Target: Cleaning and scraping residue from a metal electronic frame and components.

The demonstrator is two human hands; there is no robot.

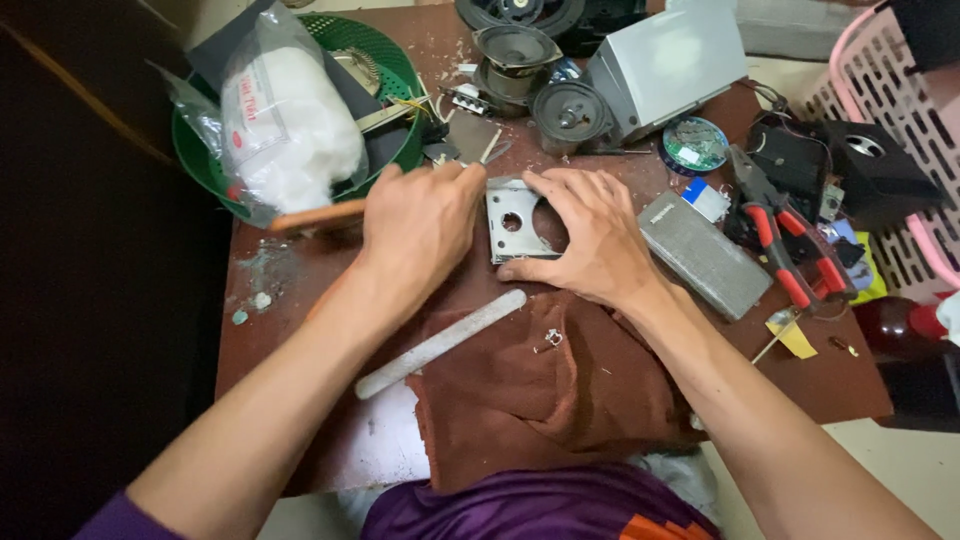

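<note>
A small metal plate (512, 218) with a round hole is held flat on the brown table (300, 290), just above the brown cloth (540, 390). It is pinned at its right edge by the right hand (590, 235), fingers spread and pressed down. A tool with a wooden handle (315, 217) is gripped in the closed left hand (420, 225), touching the plate's left edge. A grey file (440, 343) lies beside the cloth, and red-handled pliers (785, 235) are seen well to the right.

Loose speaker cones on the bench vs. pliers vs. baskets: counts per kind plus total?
Loose speaker cones: 2, one at, one at
Red-handled pliers: 1
Baskets: 2, green and pink
Total: 5

More speaker parts at the top edge are cropped, so not counted.
</note>
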